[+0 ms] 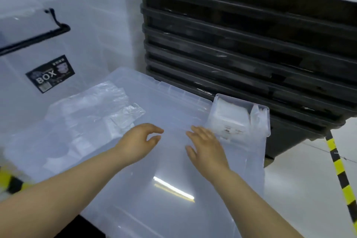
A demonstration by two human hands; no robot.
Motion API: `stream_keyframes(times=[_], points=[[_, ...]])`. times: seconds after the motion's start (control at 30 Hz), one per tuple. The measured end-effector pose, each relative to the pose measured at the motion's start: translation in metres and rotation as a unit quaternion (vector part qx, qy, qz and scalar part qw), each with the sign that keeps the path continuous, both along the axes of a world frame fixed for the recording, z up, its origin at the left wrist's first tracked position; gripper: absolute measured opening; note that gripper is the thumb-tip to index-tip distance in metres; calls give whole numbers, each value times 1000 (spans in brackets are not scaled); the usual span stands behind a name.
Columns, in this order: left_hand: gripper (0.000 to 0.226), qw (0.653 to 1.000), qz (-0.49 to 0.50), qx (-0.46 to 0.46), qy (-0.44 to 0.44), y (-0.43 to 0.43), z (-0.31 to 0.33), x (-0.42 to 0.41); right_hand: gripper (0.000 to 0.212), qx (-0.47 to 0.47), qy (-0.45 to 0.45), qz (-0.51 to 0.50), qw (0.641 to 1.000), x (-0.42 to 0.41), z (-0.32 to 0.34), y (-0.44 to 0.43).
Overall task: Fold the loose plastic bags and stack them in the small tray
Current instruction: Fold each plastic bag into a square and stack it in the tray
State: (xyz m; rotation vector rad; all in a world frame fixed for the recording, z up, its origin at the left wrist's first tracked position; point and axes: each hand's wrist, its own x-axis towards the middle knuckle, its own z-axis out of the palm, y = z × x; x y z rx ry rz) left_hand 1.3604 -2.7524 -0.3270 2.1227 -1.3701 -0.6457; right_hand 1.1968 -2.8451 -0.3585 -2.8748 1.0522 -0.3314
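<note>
A heap of loose clear plastic bags [92,116] lies on the left part of a translucent storage box lid [164,189]. A small clear tray [267,120] stands at the lid's far right corner and holds folded white bags [229,114]. My left hand [139,141] hovers over the lid just right of the heap, fingers loosely curled, holding nothing. My right hand [206,147] lies flat with straight fingers over the lid, just left of the tray and empty.
A stack of black crates [251,44] rises behind the lid. A large clear storage box with a "BOX" label [50,73] stands at the left. Yellow-black floor tape [342,176] runs along the right, over a pale floor.
</note>
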Motion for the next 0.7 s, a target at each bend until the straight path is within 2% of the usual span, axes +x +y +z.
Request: stream_keyframes(times=[0.13, 0.17, 0.23, 0.33, 0.43, 0.57, 0.63, 0.7], points=[[37, 992, 45, 52, -102, 32, -7, 43, 52, 21, 123, 14, 992, -2, -29, 23], [42, 987, 57, 69, -130, 38, -11, 53, 61, 44, 143, 11, 989, -4, -33, 27], [54, 975, 82, 119, -168, 47, -21, 68, 75, 70, 158, 11, 985, -5, -36, 32], [62, 963, 96, 157, -198, 55, -35, 79, 74, 92, 166, 11, 982, -5, -39, 33], [50, 963, 97, 114, -224, 56, -40, 79, 73, 92, 155, 2, 984, -2, -42, 33], [12, 964, 118, -23, -235, 57, -50, 83, 76, 94, 127, -17, 987, 2, -41, 33], [3, 960, 121, -24, -253, 57, -54, 86, 93, 77, 95, -20, 992, 2, -40, 30], [7, 958, 118, -24, -259, 55, -56, 87, 109, 91, 92, -9, 992, -2, -43, 27]])
